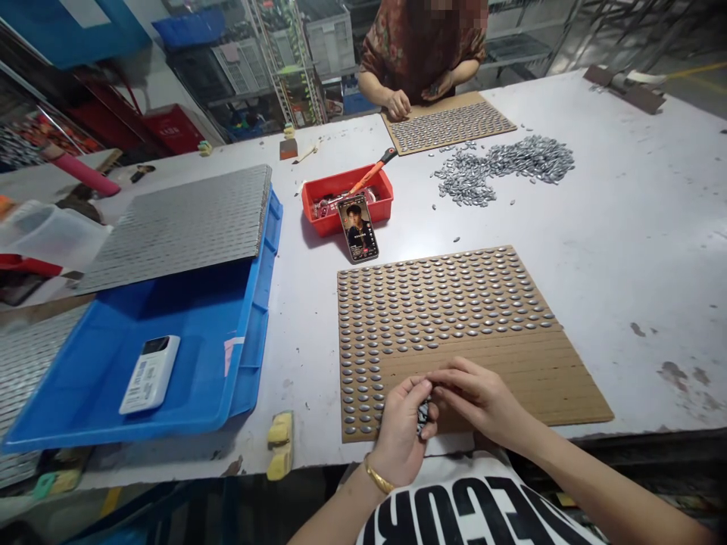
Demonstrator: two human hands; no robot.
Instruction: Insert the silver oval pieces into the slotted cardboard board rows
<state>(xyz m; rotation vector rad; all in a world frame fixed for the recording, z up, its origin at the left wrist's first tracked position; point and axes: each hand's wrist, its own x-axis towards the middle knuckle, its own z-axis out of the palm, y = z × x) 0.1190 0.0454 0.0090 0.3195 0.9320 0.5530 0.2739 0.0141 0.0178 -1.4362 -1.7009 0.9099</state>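
A brown cardboard sheet (482, 371) lies before me, with rows of small silver oval pieces (425, 303) over its upper part and down its left side. Above its lower edge, my left hand (404, 431) is closed around a clump of small shiny pieces (422, 416). My right hand (477, 397) meets it at the fingertips, thumb and fingers pinched together; whatever they hold is too small to make out. A loose pile of silver pieces (511, 166) lies farther back on the white table (625, 250).
A red bin (323, 225) with an orange-handled tool stands behind a propped phone (359, 227). At left, a blue crate (198, 378) holds a white device (151, 375) under a filled sheet (187, 219). Across the table a person (423, 53) works at another sheet (454, 125).
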